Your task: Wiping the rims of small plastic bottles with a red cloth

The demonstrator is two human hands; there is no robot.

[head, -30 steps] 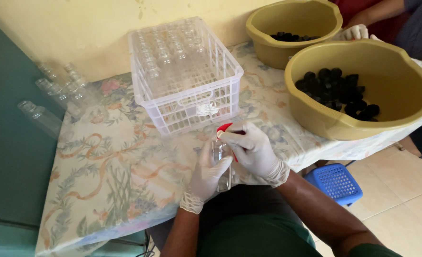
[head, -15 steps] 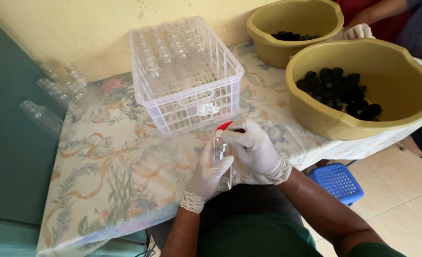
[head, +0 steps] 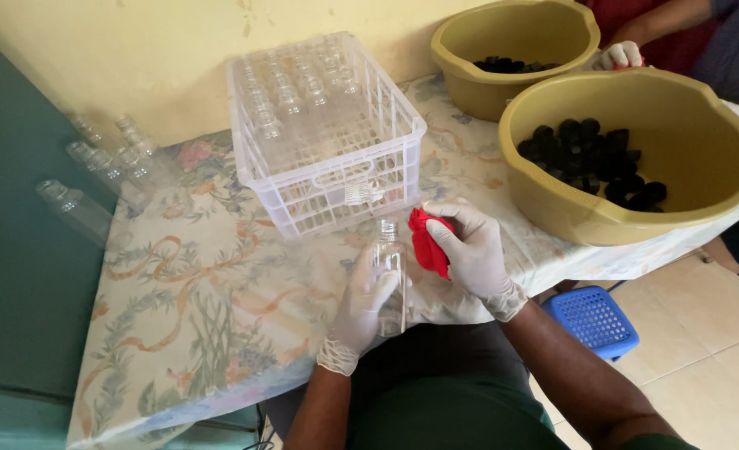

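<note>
Presently, head view:
Work in hand: left hand (head: 368,302) holds a clear bottle (head: 389,271) upright over the near edge of the worktop (head: 203,292); right hand (head: 472,254) holds a red cloth (head: 427,242) against the bottle's upper side.
Progress, judged: this bottle looks mid-wipe; white crate (head: 328,137) already carries rows of clear bottles; a few loose bottles (head: 103,171) lie at the worktop's far left, state untold.
Remaining, judged: near basin (head: 636,150) and far basin (head: 511,54) hold black caps; the held bottle has none.
Left grip: clenched round the bottle's lower body, wrist bent up.
Right grip: fingers curled, clamping the cloth, palm turned toward the bottle.
Both hands: gloved.
Another person's gloved hand (head: 619,56): at the far basin's rim.
</note>
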